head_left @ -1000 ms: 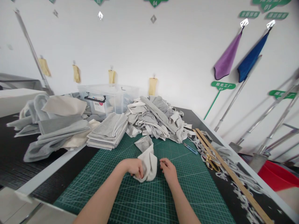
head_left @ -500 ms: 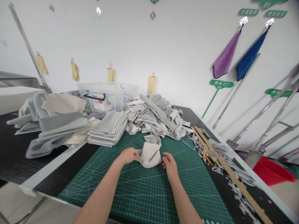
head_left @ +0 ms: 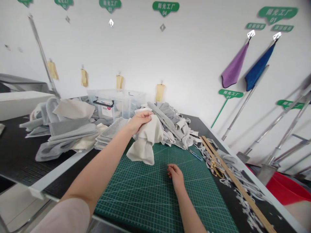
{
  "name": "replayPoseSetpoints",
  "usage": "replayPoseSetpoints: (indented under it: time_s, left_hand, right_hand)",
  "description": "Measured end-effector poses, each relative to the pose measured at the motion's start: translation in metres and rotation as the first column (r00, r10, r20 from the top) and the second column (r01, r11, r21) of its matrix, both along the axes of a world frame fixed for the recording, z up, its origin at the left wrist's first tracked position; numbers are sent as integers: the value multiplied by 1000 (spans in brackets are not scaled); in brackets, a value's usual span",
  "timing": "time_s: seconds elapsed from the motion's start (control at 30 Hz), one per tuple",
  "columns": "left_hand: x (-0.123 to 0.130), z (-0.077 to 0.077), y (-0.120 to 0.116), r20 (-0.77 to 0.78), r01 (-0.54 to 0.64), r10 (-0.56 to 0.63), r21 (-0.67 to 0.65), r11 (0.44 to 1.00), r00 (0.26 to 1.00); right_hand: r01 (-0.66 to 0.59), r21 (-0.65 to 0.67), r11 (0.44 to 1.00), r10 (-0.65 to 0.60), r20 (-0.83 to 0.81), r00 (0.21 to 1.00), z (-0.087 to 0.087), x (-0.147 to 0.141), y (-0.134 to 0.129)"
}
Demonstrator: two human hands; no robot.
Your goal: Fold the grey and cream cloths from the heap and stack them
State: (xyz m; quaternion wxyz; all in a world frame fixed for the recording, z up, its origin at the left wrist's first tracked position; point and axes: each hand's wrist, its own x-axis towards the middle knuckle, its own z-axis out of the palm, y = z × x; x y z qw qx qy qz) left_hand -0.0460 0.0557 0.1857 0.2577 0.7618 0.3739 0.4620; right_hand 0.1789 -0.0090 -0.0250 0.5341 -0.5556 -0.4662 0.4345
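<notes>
My left hand is raised near the fabric heap and pinches a cream cloth, which hangs down over the back part of the green cutting mat. Over the mat, to the right of the cloth, my right hand has loosely curled fingers with a gap at the thumb and holds nothing. Behind the cloth lies a heap of grey and white fabric pieces. To the left of my left hand is a stack of folded grey cloths, partly hidden by my forearm.
More grey and cream cloths lie at the left, beside a clear plastic box. Blue scissors, gold-handled scissors, a long wooden ruler and white cords lie at the right.
My left hand has lifted the cream cloth from the mat and carried it up and away toward the heap. My right hand stays over the mat, apart from the cloth. The view has tilted up.
</notes>
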Motion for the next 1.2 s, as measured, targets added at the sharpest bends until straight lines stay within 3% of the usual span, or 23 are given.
replayPoseSetpoints:
  time_s: [0.1,0.2,0.3,0.43,0.53,0.63,0.73,0.83,0.93,1.03,1.13,1.2]
  left_hand:
    - [3,18,-8,-290,10,0,33,999,957]
    - [10,27,-25,-463,164,-130,34,986,877]
    - [20,34,-46,-433,354,-326,-16,935,840]
    - [35,48,-75,-379,468,-442,-26,884,813]
    - [43,58,-96,-388,578,-556,-71,813,735]
    - [43,63,-114,-434,659,-621,-77,748,653]
    - [40,63,-120,-483,621,-537,18,784,692]
    - [36,59,-118,-497,560,-446,103,822,745]
    - [32,53,-116,-546,542,-404,113,833,734]
    - [28,43,-117,-642,507,-321,124,853,697]
    - [24,29,-113,-703,413,-146,226,882,696]
    - [20,21,-107,-690,287,10,314,905,724]
  right_hand:
    - [0,-11,1000,0,-19,1000,5,1,-4]
    - [-1,6,1000,1,-44,999,19,-2,-9]
    - [-85,151,985,94,-50,994,47,-11,-18]
    - [-251,441,862,264,32,964,105,-30,-36]
    - [-314,517,796,354,24,935,142,-34,-53]
    - [-468,393,792,475,86,876,157,-23,-72]
    - [-563,179,807,554,101,826,152,-5,-89]
    - [-583,80,808,582,36,812,143,7,-102]
    - [-448,154,881,440,87,894,144,17,-108]
    - [-233,298,926,180,195,964,157,31,-110]
    - [-14,420,908,-97,241,966,171,49,-112]
    - [78,481,873,-229,264,937,176,59,-114]
